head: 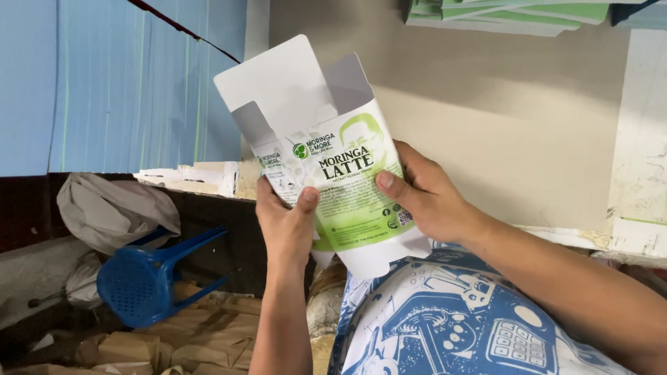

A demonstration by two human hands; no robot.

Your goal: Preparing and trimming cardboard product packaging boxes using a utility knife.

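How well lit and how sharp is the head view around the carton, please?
In the head view, the carton is evenly lit and sharp, without glare; the left hand and right hand are crisp too; soft shadows cross the beige wall, and the blue stool sits in dimmer light.
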